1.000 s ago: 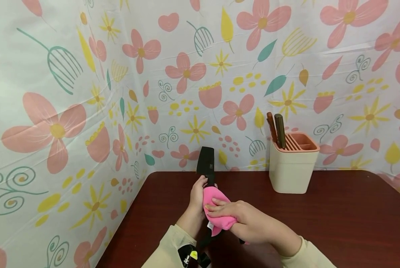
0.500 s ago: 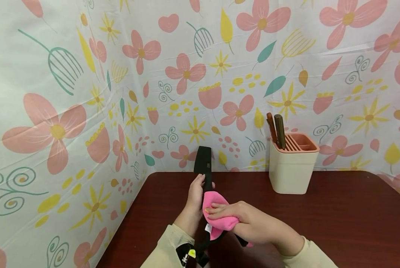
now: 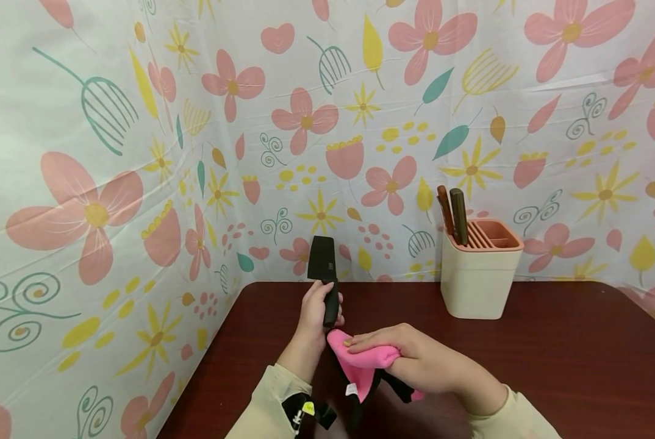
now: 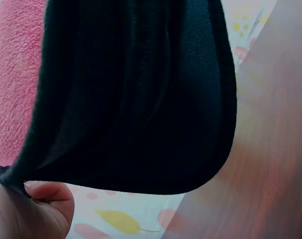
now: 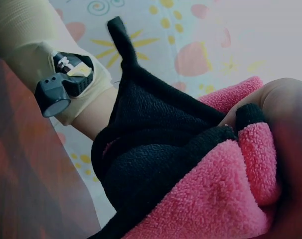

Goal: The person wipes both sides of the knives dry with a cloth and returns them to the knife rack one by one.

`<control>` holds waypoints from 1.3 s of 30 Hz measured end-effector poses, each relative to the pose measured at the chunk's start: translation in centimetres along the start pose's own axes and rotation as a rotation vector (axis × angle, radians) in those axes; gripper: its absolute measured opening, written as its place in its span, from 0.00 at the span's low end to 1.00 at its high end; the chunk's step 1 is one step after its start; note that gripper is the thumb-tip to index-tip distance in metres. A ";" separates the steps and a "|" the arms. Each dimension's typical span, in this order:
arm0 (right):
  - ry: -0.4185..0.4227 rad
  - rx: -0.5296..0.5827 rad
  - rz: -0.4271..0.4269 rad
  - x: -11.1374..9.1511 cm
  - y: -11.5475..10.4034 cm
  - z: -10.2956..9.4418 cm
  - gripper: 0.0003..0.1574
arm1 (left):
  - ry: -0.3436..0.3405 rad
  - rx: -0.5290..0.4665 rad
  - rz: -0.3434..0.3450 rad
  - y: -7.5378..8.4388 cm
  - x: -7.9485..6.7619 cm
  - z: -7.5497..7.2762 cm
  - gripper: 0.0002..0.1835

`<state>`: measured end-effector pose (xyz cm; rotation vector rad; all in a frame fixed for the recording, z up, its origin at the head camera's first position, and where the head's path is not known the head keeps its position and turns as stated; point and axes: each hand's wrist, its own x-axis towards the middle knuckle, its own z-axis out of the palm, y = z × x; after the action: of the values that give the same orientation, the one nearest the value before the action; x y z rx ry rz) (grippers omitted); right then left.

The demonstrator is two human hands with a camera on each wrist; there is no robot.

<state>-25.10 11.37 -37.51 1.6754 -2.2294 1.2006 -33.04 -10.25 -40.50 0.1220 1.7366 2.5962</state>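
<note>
My left hand [image 3: 311, 311] grips the black handle of a cleaver [image 3: 321, 258], whose broad black blade points up and away over the table's far edge. Just below the handle's end, my right hand [image 3: 418, 356] holds a bunched pink towel [image 3: 360, 360] with black edging and a white tag. The towel's black side hangs down beneath the fingers. In the left wrist view the dark side of the towel [image 4: 136, 99] covers most of the picture, hiding the cleaver. Pink pile and a black loop of the towel [image 5: 206, 199] show in the right wrist view.
A cream knife holder [image 3: 478, 283] with an orange slotted top stands at the back right of the dark red table [image 3: 569, 366]. Two knife handles [image 3: 458, 216] stick up from it. A flower-printed sheet [image 3: 305, 122] hangs behind and along the left.
My right hand has drawn the towel down and off the cleaver's handle, so the handle now shows. My left hand and the cleaver have shifted slightly left.
</note>
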 end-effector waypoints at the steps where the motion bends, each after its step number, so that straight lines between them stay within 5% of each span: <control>1: 0.004 -0.011 -0.015 0.0 0.1 -0.1 0.24 | -0.005 0.005 -0.003 0.0 0.0 0.0 0.07; 4: 0.014 -0.035 -0.044 0.0 0.2 -0.2 0.22 | 0.000 0.012 -0.005 0.1 0.0 -0.1 0.05; 16: 0.026 0.000 0.056 -0.3 0.2 -0.7 0.25 | -0.008 0.006 -0.003 0.3 -0.1 -0.2 0.13; 24: 0.046 0.005 0.095 -0.5 -0.1 -1.4 0.22 | -0.022 0.004 0.019 0.4 -0.3 0.0 0.03; 29: 0.068 0.018 0.102 -0.6 -0.2 -2.0 0.22 | -0.027 -0.006 0.021 0.5 -0.3 0.1 0.08; 39: 0.093 0.049 0.072 -0.6 -0.5 -2.7 0.42 | -0.028 -0.018 0.022 0.4 -0.3 0.2 0.05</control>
<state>-25.41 13.56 -35.71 1.5342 -2.2391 1.3319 -32.68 -10.22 -40.02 0.1768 1.7124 2.6117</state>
